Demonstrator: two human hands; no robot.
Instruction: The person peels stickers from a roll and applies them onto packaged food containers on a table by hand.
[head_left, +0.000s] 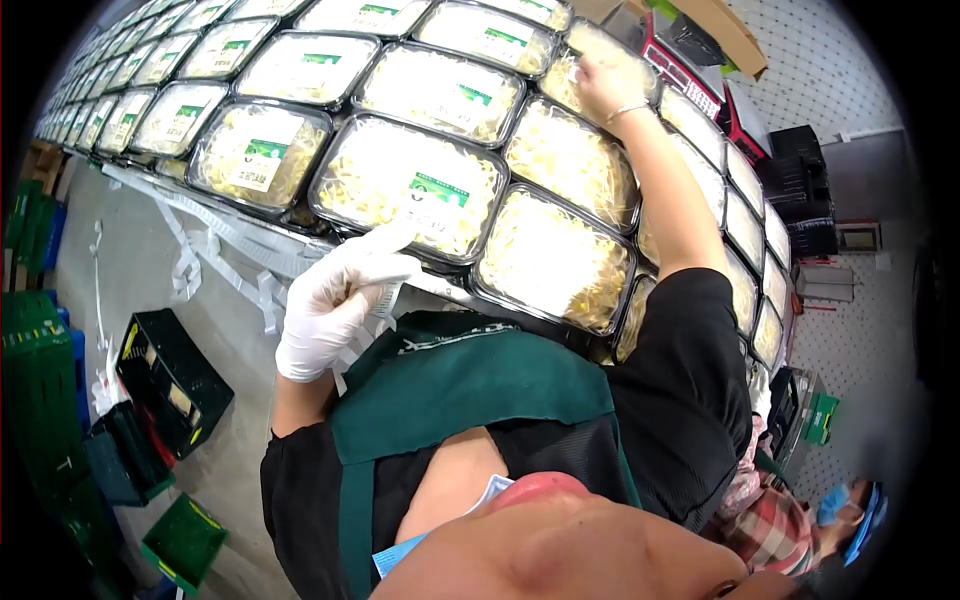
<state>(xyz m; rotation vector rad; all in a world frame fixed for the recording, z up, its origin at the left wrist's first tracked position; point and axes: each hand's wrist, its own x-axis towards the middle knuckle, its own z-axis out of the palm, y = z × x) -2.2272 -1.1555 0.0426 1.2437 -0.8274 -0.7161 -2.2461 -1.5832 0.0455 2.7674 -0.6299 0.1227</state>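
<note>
Black trays of pale sprouts under clear film cover the work surface, and one with a green-and-white label (438,192) lies before me. My left hand (345,290), in a white glove, is closed on a strip of label backing (388,300) at the near edge of the trays, its index finger stretched toward the labelled tray. My right hand (607,85), bare, reaches over to a far tray (562,80), fingers bent and drawn together on its top. Whatever is between those fingertips is too small to make out. A nearer tray (550,262) shows no label.
Loose backing strips (265,285) hang below the table edge on the left. Black crates (172,385) and a green crate (185,543) stand on the floor. Red-and-black boxes (685,75) are beyond the trays. A co-worker in a plaid shirt (770,530) is at lower right.
</note>
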